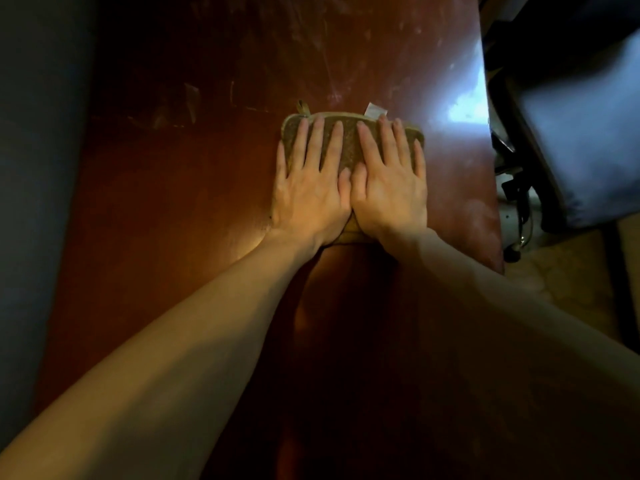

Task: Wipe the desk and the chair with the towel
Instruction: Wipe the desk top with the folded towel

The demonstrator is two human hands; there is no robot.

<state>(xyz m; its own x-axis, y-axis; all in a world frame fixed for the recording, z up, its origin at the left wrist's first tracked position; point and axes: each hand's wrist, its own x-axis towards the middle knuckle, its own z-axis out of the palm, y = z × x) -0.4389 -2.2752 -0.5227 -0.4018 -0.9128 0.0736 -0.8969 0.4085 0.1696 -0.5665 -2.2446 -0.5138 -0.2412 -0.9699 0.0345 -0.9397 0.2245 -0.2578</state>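
Along the left edge I see a dull blue-grey wall (34, 168). Just beside it the reddish-brown counter (173, 209) fills most of my view, its top scuffed and streaked with pale marks toward the far end. Two bare forearms reach in from the bottom corners and meet near the middle of the counter. The left hand (308, 192) lies palm down, its fingers (317, 143) straight and spread apart, pressing flat. Its little finger runs along the left side of the towel (349, 147). The towel is a folded olive-brown pad lying flat on the counter under both palms, with a small loop (302, 107) sticking out at its far left corner and a white tag (374, 110) on the far edge toward the right. The right hand (388, 188) sits flat beside the left, thumbs touching, its fingers straight and closer together, reaching almost to the towel's far edge. Neither hand curls round the cloth. A bright patch of glare (464, 105) lies near the counter's right edge. Past that edge stands the chair (581, 133), dark-framed with a pale seat, apart from the towel, over a tan floor (561, 289).
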